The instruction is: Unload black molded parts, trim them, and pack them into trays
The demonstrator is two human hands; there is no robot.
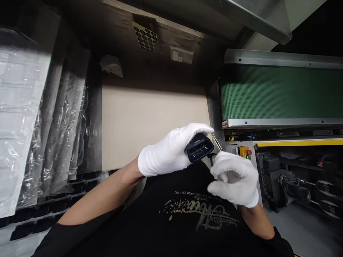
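My left hand [174,148], in a white glove, is closed around a black plastic housing [199,148]. The housing's open side, with slots and small light-coloured details inside, faces the camera. My right hand [234,178], also gloved in white, has curled fingers around what look like metal tweezers [217,142]. Their slim prongs rise from the right fingers towards the left fingertips, just right of the housing. Whether the tips touch the housing, I cannot tell. Both hands are in front of my black shirt, near the board's front right corner.
A beige board [152,114] lies on the bench. Plastic-wrapped trays [24,107] stand at left, with black parts [34,217] below. A green conveyor [278,92] runs at right, above a yellow button box [244,152]. Crumpled white paper [112,65] and a round-sticker sheet [145,37] are behind.
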